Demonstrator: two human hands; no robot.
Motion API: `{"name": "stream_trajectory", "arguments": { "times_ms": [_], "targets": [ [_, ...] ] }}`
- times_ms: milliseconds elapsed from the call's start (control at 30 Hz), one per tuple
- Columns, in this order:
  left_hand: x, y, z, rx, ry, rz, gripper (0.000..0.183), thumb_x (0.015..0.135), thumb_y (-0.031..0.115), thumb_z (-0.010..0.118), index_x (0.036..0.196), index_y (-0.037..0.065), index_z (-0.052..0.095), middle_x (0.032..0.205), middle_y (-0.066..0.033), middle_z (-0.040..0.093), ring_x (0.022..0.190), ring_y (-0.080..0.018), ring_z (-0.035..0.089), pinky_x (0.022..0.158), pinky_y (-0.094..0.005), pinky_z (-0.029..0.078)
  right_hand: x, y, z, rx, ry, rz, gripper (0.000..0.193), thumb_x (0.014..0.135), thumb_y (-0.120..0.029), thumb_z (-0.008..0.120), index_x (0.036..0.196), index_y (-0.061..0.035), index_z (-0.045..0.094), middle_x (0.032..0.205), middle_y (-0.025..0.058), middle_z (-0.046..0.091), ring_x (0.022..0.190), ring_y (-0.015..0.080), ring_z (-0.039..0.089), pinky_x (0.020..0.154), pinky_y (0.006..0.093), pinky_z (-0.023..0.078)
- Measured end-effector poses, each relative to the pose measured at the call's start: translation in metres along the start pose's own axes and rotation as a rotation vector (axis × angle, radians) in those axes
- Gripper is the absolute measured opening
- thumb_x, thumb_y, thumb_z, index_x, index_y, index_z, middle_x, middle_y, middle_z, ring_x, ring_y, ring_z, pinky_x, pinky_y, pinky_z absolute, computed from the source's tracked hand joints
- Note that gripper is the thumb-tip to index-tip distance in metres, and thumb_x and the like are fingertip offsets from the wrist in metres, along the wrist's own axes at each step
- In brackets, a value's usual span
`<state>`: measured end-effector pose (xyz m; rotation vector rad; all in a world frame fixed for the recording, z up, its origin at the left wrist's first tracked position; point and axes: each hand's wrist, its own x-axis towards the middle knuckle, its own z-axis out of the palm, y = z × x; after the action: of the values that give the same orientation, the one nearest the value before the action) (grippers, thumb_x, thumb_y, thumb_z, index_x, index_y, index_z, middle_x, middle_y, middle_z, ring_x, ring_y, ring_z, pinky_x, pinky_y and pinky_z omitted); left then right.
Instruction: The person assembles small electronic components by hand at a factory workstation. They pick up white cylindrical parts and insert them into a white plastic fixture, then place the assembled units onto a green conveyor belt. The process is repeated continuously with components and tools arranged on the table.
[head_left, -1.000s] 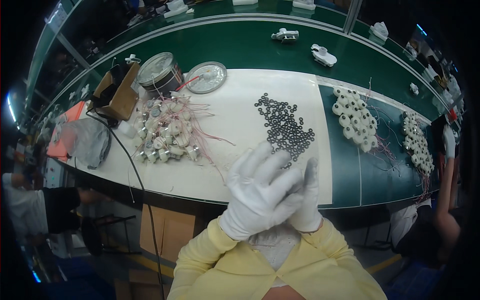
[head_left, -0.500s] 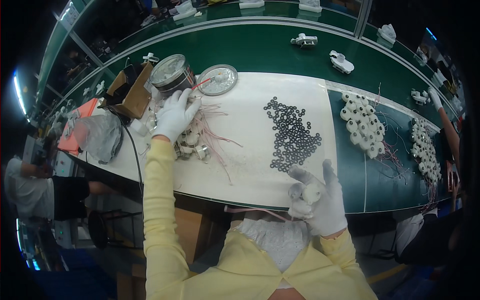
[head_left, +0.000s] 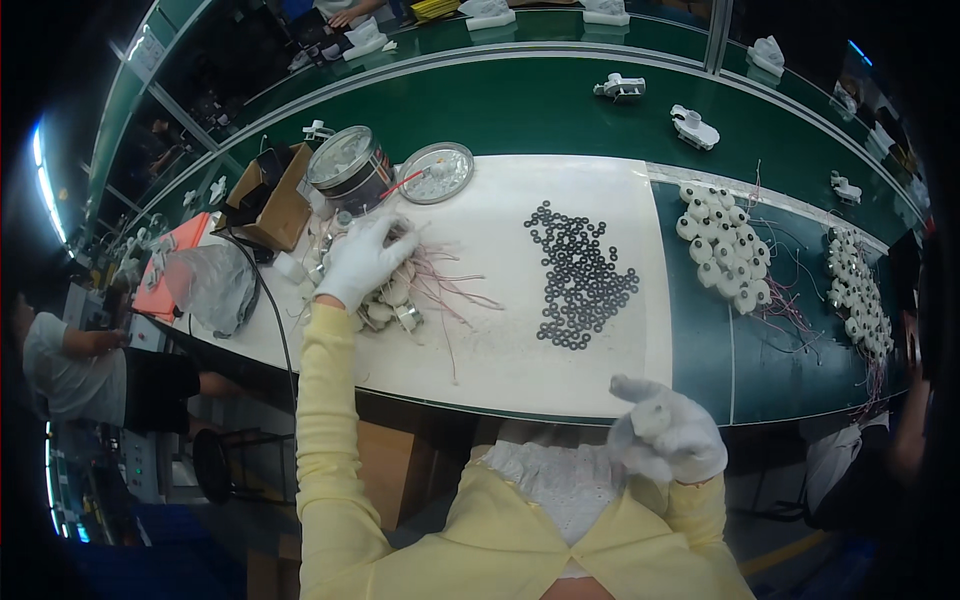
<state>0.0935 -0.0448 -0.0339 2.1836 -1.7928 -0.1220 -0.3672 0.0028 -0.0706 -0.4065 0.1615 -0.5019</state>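
My left hand [head_left: 368, 262], in a white glove, rests on a heap of small round motors [head_left: 398, 292] with pink wires [head_left: 455, 282]. Its fingers curl down into the heap, and what they grip is hidden. Just off the table's front edge, my right hand [head_left: 685, 440] is also gloved in white. Its fingers bend around a small white motor [head_left: 652, 416], mostly covered by the glove. Many small black rings [head_left: 583, 275] lie spread on the white tabletop [head_left: 480, 370], beyond my right hand.
Behind the heap stand an open tin [head_left: 350, 170], a round lid [head_left: 437, 172] with a red stick, and a cardboard box [head_left: 275, 200]. A clear plastic bag [head_left: 215, 285] lies left. White motors [head_left: 725, 245] sit in rows at right. A green conveyor [head_left: 520, 105] carries white parts beyond.
My left hand has shifted slightly toward me, its fingers drawn closer together. My right hand has moved right and turned, hiding more of the motor. The co-worker's hand at far right has withdrawn from the conveyor.
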Motion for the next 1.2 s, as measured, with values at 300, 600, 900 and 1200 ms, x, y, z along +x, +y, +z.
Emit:
{"name": "stream_trajectory", "arguments": {
  "times_ms": [300, 600, 900, 1200],
  "targets": [
    [-0.068, 0.037, 0.003, 0.084, 0.164, 0.296, 0.025, 0.092, 0.032, 0.071, 0.109, 0.014, 0.074, 0.108, -0.0086, 0.070, 0.111, -0.0324, 0.064, 0.092, -0.0445, 0.050, -0.047, -0.032, -0.010, 0.017, 0.010, 0.066, 0.099, 0.077, 0.006, 0.060, 0.161, 0.0115, 0.010, 0.095, 0.0265, 0.075, 0.050, 0.0158, 0.057, 0.044, 0.0225, 0.040],
    [-0.161, 0.056, 0.011, 0.170, 0.568, -0.109, 0.017, 0.085, 0.011, 0.077, 0.101, 0.011, 0.073, 0.092, -0.0078, 0.071, 0.083, -0.0320, 0.066, 0.074, -0.0444, 0.051, -0.004, -0.048, 0.012, -1.623, 0.647, -0.011, 0.057, 0.093, -0.020, 0.067, 0.144, 0.0026, 0.055, 0.082, 0.0118, 0.073, 0.058, 0.0211, 0.068, 0.060, 0.0361, 0.054],
    [-0.150, 0.072, 0.041, 0.229, 0.658, 0.062, 0.025, 0.082, 0.011, 0.081, 0.106, 0.015, 0.077, 0.088, -0.0045, 0.069, 0.089, -0.0290, 0.066, 0.080, -0.0436, 0.051, 0.016, -0.059, 0.003, -2.404, 0.625, -0.398, 0.031, 0.082, -0.031, 0.081, 0.103, -0.0102, 0.074, 0.073, 0.0088, 0.068, 0.068, 0.0282, 0.067, 0.063, 0.0399, 0.051],
    [-0.154, 0.108, 0.057, 0.180, 0.609, 0.130, 0.028, 0.078, 0.014, 0.082, 0.105, 0.018, 0.076, 0.088, -0.0037, 0.065, 0.102, -0.0332, 0.066, 0.083, -0.0462, 0.051, 0.023, -0.064, 0.013, -1.808, 0.578, -0.073, 0.034, 0.087, -0.015, 0.078, 0.117, 0.0000, 0.072, 0.089, 0.0097, 0.077, 0.071, 0.0141, 0.071, 0.067, 0.0278, 0.055]
  ]
}}
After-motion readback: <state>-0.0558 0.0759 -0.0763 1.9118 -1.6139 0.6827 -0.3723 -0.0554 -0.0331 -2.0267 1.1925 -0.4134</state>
